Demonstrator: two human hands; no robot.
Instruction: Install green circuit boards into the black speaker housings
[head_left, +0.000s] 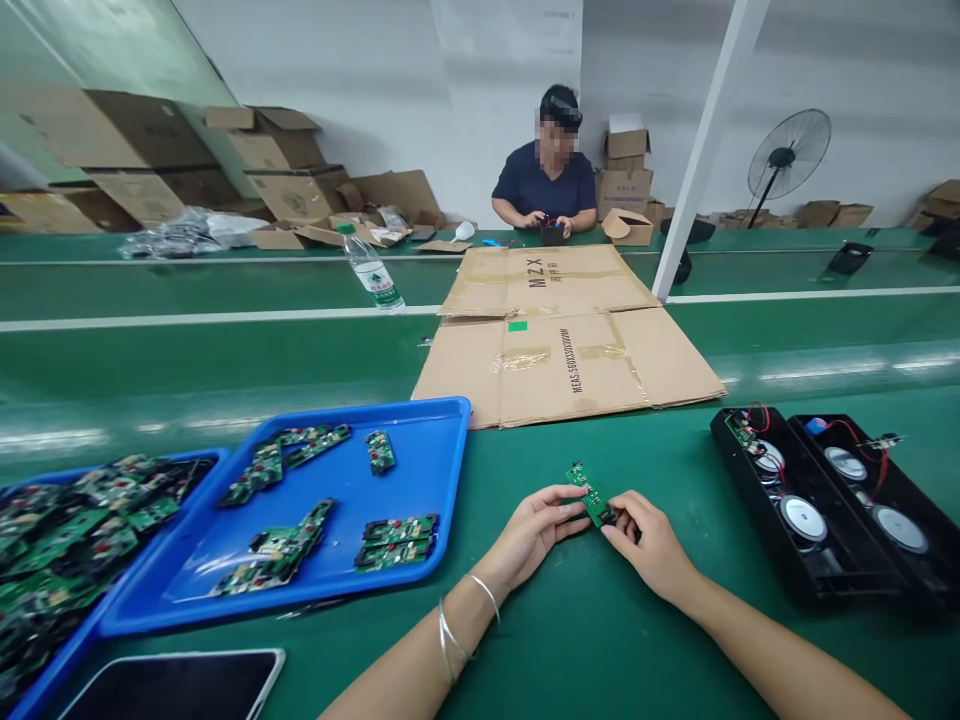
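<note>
While the left hand (536, 530) grips a green board (589, 492) by its side between thumb and fingers, the right hand (652, 550) pinches the near end of it. The board is tilted, held above the green surface (570, 640) between the two hands, its far end pointing forward and a little left. A dark bit shows at the right hand's fingertips, perhaps only the board's own end; it is too small to tell. Silver bangles (450, 640) circle the left wrist.

To the left of the left hand is a blue tray (439, 430) with more boards: a pair (396, 543) side by side in the corner nearest the hand, a single one (380, 452) farther forward, and small piles beyond. Farther left, a second tray (214, 461) is heaped with boards (82, 540). A phone (176, 688) lies nearer the wearer, left of the left forearm.

Right of the right hand, well apart from it, two black cases (754, 510) lie open side by side, with round speakers (802, 520) and red wires (862, 445) inside. Ahead of both hands is flattened cardboard (540, 370); a bottle (373, 278) stands tilted forward and left of them. Beyond the cardboard, a co-worker (544, 190) holds a dark object (552, 233) in both hands.
</note>
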